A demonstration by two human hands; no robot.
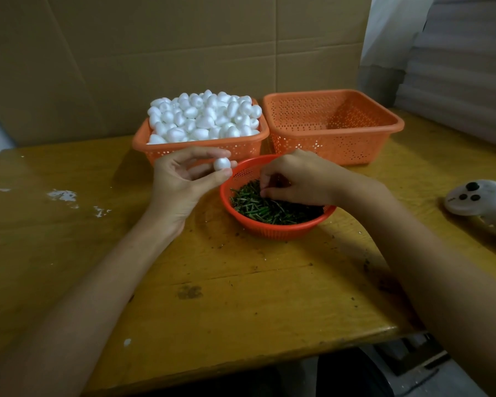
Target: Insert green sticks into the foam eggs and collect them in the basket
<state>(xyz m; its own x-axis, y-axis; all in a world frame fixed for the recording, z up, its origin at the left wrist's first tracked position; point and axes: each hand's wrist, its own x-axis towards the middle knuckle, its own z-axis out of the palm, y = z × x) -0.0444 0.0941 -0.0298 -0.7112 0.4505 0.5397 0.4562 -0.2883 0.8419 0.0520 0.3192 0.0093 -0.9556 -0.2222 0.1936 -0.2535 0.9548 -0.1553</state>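
A worn yellow wooden table (212,282) stands before a brown cardboard wall (155,53), with pale stacked sheets (455,67) at right.

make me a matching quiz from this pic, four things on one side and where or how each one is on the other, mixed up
Things:
1. held foam egg
2. green sticks
3. left orange basket
4. white controller

States:
a. in the round red bowl
b. heaped with white eggs
c. pinched by the left hand
d. lying near the table's right edge

Pairs: 1-c, 2-a, 3-b, 4-d
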